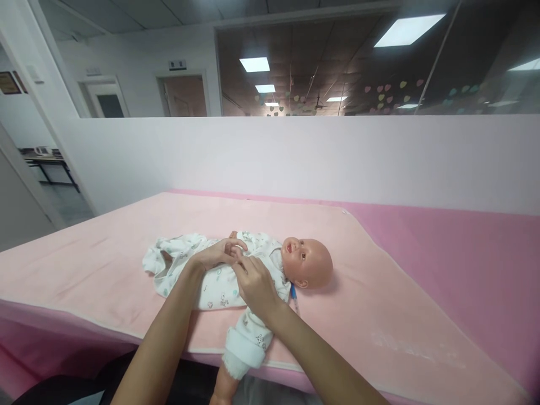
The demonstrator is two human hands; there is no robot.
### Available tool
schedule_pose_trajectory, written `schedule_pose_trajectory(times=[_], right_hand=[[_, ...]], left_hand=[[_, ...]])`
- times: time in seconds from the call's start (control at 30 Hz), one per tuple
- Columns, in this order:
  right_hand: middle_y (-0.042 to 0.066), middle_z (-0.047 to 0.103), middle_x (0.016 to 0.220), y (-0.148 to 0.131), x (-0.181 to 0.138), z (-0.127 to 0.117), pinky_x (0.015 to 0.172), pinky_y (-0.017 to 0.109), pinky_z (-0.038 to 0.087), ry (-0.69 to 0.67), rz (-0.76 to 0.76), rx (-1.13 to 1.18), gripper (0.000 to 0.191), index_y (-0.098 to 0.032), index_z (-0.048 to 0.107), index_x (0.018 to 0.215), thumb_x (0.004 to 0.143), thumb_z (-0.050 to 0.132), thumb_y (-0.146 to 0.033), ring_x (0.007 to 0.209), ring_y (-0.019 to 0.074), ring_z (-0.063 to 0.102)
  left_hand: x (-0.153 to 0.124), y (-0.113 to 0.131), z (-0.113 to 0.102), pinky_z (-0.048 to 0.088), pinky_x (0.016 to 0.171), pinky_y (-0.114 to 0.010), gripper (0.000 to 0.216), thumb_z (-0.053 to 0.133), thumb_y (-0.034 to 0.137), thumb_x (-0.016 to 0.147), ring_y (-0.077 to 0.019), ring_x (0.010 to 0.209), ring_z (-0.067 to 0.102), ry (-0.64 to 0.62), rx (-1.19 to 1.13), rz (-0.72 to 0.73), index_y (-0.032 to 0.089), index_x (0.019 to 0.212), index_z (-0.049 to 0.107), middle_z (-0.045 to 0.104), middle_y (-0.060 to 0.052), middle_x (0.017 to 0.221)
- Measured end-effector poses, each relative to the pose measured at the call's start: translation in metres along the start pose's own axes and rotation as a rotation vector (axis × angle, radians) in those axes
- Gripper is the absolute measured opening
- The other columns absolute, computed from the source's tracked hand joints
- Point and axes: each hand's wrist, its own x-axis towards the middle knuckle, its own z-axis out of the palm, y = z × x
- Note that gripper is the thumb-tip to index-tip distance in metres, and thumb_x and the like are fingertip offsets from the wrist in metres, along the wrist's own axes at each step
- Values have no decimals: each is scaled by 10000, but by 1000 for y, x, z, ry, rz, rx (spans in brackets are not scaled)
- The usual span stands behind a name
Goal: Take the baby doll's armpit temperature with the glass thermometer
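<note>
A baby doll [310, 263] lies on its back with its head to the right, dressed in a white printed romper [217, 289]. My left hand [221, 252] rests over the doll's chest, its fingers curled and pinching at the front of the romper. Beside it, my right hand [258, 286] has thumb and fingers pressed together on the same spot, nearly touching the left fingertips. What exactly lies between the fingers is hidden. The near sleeve [244, 349] has a thick white cuff, and the doll's near arm [225, 385] hangs over the table's front edge.
A peach-pink cloth [379, 315] covers the padded pink table [455, 253]. By the doll's neck lies a thin blue item [293, 292], partly under it. Behind the table stands a white half wall [295, 157] with glass above. A doorway opens at the far left.
</note>
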Motion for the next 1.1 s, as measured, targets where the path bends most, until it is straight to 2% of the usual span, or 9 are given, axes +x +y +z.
schedule_pose_trajectory(times=[0.07, 0.2, 0.33, 0.57, 0.7, 0.87, 1.1], right_hand=[[96, 564, 953, 1, -1, 2, 681, 294, 422, -5, 25, 54, 266, -152, 586, 944, 819, 379, -40, 774, 165, 497], [68, 559, 880, 2, -2, 3, 674, 281, 443, 3, 108, 118, 294, -173, 581, 990, 830, 365, -55, 761, 160, 506], [53, 559, 800, 1, -2, 3, 635, 283, 439, 2, 124, 111, 281, -164, 573, 984, 850, 349, -60, 714, 163, 498], [51, 583, 802, 3, -3, 4, 681, 297, 449, 36, 194, 243, 223, -161, 557, 980, 865, 374, -105, 762, 173, 518], [45, 590, 814, 2, -3, 6, 669, 286, 446, 61, 287, 329, 152, -173, 553, 936, 876, 413, -170, 760, 169, 529], [33, 593, 797, 2, 0, 4, 643, 264, 438, 75, 414, 416, 155, -187, 548, 923, 865, 409, -149, 735, 156, 544], [27, 606, 871, 5, 2, 4, 671, 270, 433, 62, 389, 502, 164, -207, 546, 921, 844, 423, -132, 760, 156, 552]], left_hand=[[-1, -2, 1, 405, 568, -183, 403, 743, 107, 540, -108, 601, 547, 45, -9, 16, 150, 910, 591, 597, 6, 630], [-3, -2, 3, 421, 608, -201, 394, 756, 122, 536, -112, 607, 555, 98, -23, 24, 155, 894, 593, 609, 12, 628], [-3, -3, 4, 425, 624, -200, 358, 755, 133, 561, -107, 615, 560, 112, -29, 51, 150, 884, 601, 614, 10, 629], [-5, -3, 4, 431, 642, -203, 295, 752, 140, 594, -109, 614, 572, 104, -16, 84, 146, 851, 608, 630, 7, 615], [-4, -5, 2, 434, 655, -200, 241, 746, 148, 612, -108, 639, 584, 92, -4, 99, 141, 822, 628, 647, -8, 644], [-5, -6, 1, 428, 658, -194, 247, 745, 146, 612, -105, 641, 583, 19, 29, 97, 134, 841, 653, 651, -14, 652], [-6, -6, 2, 439, 685, -223, 336, 737, 140, 614, -116, 688, 573, 48, -12, 133, 159, 932, 628, 621, -7, 698]])
